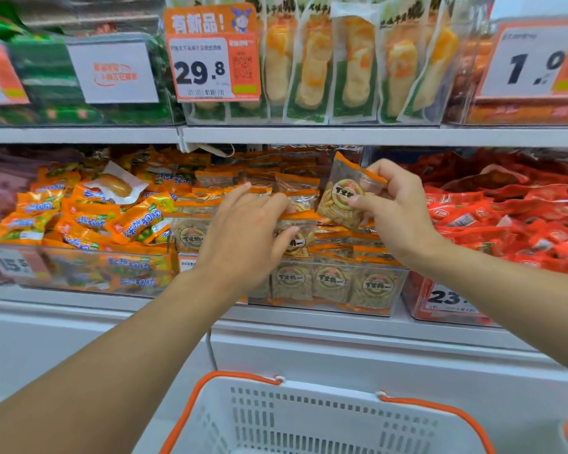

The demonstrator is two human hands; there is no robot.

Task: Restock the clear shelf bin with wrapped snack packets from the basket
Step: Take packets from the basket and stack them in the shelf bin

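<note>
Nearest, at six o'clock, sits a white basket (325,417) with orange rim and handles; only its slotted wall shows, and what it holds cannot be seen. Both forearms reach over it toward the lower shelf.

At centre is the clear bin (374,290), packed with snack packets (332,280) that have orange top strips and a round dark logo; some stand upright against its front wall and others are heaped above.

Left hand (246,231) lies palm down on the heap, just toward nine o'clock of centre, fingers nearly straight and spread, thumb tip touching a packet's logo. It grips nothing.

Right hand (394,208), just toward three o'clock of centre, pinches one packet (345,198) between thumb and curled fingers, holding it tilted above the heap in the bin, logo toward the camera.

At nine o'clock a neighbouring bin holds orange wrappers (89,217) with blue lettering, and one white-wrapped bun (117,185) rests on top. At three o'clock is a pile of red packets (505,211).

On the upper shelf, at twelve o'clock, an orange price tag (214,57) reads 29.8, beside a row of upright bread packs (354,63). Green packs (50,77) fill ten o'clock.
</note>
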